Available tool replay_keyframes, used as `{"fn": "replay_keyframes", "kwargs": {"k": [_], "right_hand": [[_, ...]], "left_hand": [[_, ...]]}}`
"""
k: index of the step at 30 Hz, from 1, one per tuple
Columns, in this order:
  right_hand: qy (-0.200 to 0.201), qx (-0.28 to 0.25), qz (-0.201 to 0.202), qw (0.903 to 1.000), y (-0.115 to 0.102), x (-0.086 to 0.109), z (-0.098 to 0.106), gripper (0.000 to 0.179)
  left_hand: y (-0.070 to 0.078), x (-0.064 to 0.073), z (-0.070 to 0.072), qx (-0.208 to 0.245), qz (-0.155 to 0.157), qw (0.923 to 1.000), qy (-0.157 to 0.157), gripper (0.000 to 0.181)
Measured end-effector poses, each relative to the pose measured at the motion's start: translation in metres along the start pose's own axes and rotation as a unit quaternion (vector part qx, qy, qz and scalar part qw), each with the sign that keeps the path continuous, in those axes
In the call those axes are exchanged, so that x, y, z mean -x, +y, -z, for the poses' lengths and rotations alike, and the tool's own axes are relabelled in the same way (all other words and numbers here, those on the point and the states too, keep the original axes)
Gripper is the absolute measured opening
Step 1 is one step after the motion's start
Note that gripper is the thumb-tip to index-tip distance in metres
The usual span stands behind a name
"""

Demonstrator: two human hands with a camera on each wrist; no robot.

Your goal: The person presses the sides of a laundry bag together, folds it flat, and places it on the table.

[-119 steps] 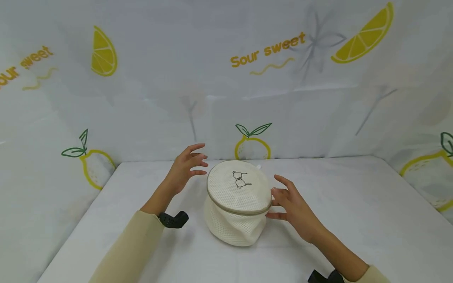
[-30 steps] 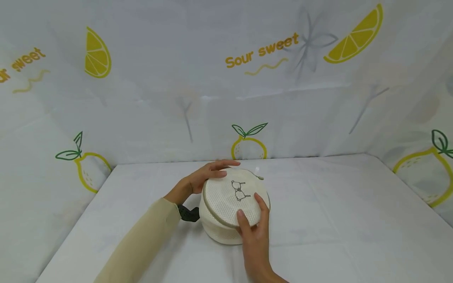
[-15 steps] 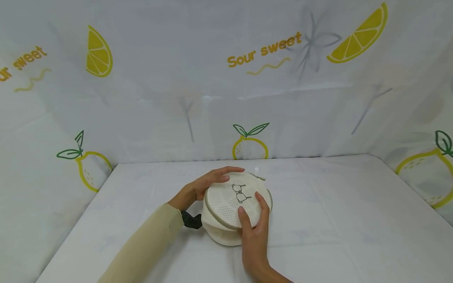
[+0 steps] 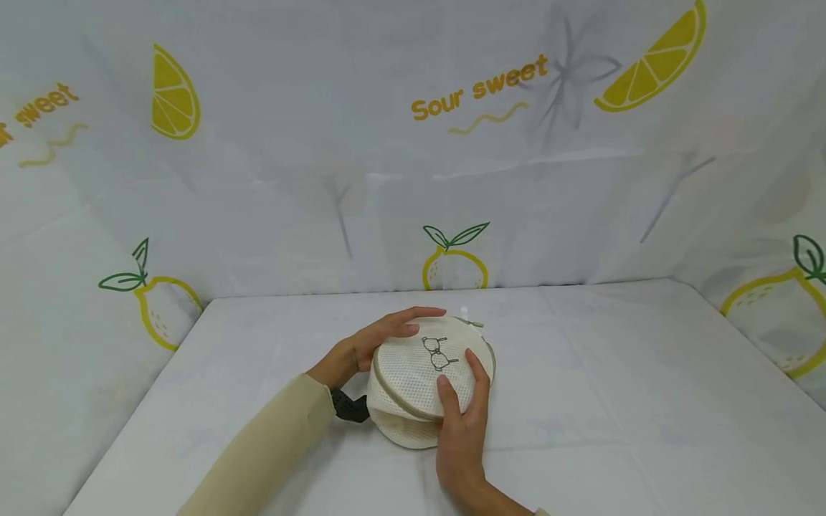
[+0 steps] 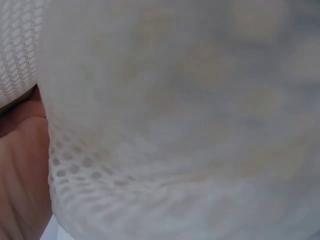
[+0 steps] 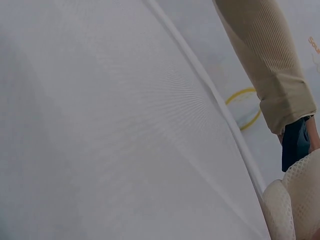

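Note:
A round, cream mesh laundry bag [image 4: 413, 365] stands on the white table, its lid tilted and printed with a small bra outline. A zip runs round the rim, and its pull [image 4: 476, 324] lies at the far right. My left hand [image 4: 381, 335] grips the bag's left side, fingers over the far edge of the lid. From the near right my right hand [image 4: 463, 430] holds the rim, thumb and index finger on the lid; its other fingers are hidden. Blurred mesh [image 5: 75, 170] fills most of the left wrist view, with part of a hand [image 5: 22, 165] at its left.
The white-covered table [image 4: 613, 401] extends on both sides of the bag. Behind it hangs a white sheet [image 4: 290, 143] printed with lemons. A black wrist camera [image 4: 350, 405] sits between my left cuff and the bag.
Four seconds ago both hands were spread on either side of the bag; now both hold it. The lid has tilted and the zip pull shows at the far right. The last half second shows hardly any movement.

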State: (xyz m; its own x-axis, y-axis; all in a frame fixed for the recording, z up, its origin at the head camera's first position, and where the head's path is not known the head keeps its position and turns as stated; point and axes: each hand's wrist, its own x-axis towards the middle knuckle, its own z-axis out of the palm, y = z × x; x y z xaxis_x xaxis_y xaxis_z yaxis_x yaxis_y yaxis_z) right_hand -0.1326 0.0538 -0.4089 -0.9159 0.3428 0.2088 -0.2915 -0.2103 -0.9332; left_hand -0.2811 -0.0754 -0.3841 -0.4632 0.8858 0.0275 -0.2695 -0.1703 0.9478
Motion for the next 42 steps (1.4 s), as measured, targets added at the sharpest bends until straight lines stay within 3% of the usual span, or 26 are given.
{"fn": "replay_keyframes", "kwargs": {"k": [6, 16, 18, 21, 25, 29, 32, 39, 42], "right_hand": [[0.003, -0.002, 0.0, 1.0, 0.0, 0.0, -0.001, 0.053], [-0.012, -0.03, -0.01, 0.9994, 0.0, -0.001, -0.002, 0.052], [-0.012, -0.021, -0.015, 0.9996, -0.001, 0.0, -0.002, 0.052], [-0.015, -0.01, -0.027, 0.9995, -0.002, 0.0, -0.001, 0.052], [-0.022, 0.004, -0.04, 0.9989, -0.003, 0.0, 0.001, 0.051], [-0.036, -0.013, -0.042, 0.9984, -0.005, 0.001, 0.002, 0.051], [-0.036, -0.009, -0.046, 0.9982, -0.004, 0.001, 0.002, 0.051], [-0.038, -0.04, -0.047, 0.9974, -0.003, -0.001, 0.003, 0.051], [-0.04, -0.044, -0.051, 0.9969, -0.003, 0.0, 0.003, 0.051]], "left_hand": [[-0.003, 0.0, -0.002, 0.014, 0.003, 0.9999, -0.001, 0.049], [-0.005, 0.003, 0.001, -0.002, -0.003, 1.0, -0.001, 0.051], [-0.003, 0.004, 0.003, -0.015, 0.006, 0.9998, 0.012, 0.052], [0.0, 0.007, 0.004, -0.057, 0.021, 0.9961, 0.064, 0.052], [0.005, 0.016, -0.004, -0.117, 0.033, 0.978, 0.17, 0.055], [0.006, 0.038, -0.018, -0.167, 0.024, 0.9461, 0.277, 0.057], [0.009, 0.059, -0.034, -0.171, 0.01, 0.9227, 0.345, 0.052], [0.002, 0.093, -0.067, -0.155, -0.008, 0.8937, 0.421, 0.049], [-0.002, 0.099, -0.079, -0.113, -0.014, 0.8941, 0.433, 0.049]]}}
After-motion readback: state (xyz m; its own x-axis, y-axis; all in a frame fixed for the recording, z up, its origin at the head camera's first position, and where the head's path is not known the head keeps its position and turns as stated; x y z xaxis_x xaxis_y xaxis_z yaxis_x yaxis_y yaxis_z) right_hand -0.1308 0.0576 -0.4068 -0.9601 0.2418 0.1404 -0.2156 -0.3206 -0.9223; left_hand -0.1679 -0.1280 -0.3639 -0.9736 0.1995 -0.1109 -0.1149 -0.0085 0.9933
